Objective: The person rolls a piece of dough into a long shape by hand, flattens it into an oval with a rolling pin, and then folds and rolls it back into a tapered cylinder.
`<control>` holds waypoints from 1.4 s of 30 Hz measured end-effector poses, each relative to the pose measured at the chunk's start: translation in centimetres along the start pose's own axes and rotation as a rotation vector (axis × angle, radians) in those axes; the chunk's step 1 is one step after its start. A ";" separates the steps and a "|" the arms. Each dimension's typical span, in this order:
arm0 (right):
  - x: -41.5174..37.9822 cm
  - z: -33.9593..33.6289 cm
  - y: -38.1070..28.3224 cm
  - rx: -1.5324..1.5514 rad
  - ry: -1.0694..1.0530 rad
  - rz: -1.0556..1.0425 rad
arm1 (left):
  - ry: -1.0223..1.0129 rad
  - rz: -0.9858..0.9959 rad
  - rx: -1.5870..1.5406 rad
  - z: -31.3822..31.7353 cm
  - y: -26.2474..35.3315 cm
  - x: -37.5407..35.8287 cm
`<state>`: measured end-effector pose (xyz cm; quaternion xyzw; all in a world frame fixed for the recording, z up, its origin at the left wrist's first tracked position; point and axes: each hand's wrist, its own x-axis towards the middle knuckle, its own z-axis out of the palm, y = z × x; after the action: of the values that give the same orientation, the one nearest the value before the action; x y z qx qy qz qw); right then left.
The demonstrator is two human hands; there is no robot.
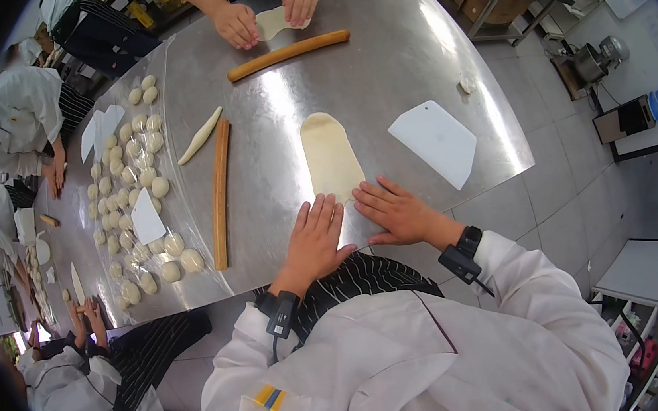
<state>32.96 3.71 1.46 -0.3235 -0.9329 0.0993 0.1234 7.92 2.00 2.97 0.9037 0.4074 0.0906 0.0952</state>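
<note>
A flat, long sheet of dough [330,153] lies on the steel table in front of me. My left hand [314,239] rests at its near end, fingers stretched out and fingertips touching the left part of that edge. My right hand [395,210] lies flat at the right corner of the same edge, its fingers extended too. Neither hand is closed around anything. To the left of the sheet is a wooden rolling pin [222,194], with a tapered dough roll [201,136] beside it. A white plastic scraper [436,143] lies to the right.
Many dough balls lie under clear plastic film on the left, with a white scraper [147,217] on top. Across the steel table [400,45], another person's hands [236,26] handle a dough piece behind a rolling pin [289,54]. Co-workers stand along the left.
</note>
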 end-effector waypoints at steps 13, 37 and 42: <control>0.5 0.5 -1.0 0.072 0.018 0.005 | 0.018 -0.024 -0.028 0.2 0.5 -0.8; 1.0 1.1 -2.0 0.079 0.028 -0.018 | -0.052 0.084 -0.123 -1.4 -1.7 -0.9; 0.0 0.7 -0.5 0.077 0.064 0.032 | 0.005 0.088 -0.081 -1.3 -0.7 -0.2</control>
<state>32.45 3.21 0.90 -0.3366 -0.9186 0.1269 0.1638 7.01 2.45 4.08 0.9160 0.3634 0.1132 0.1267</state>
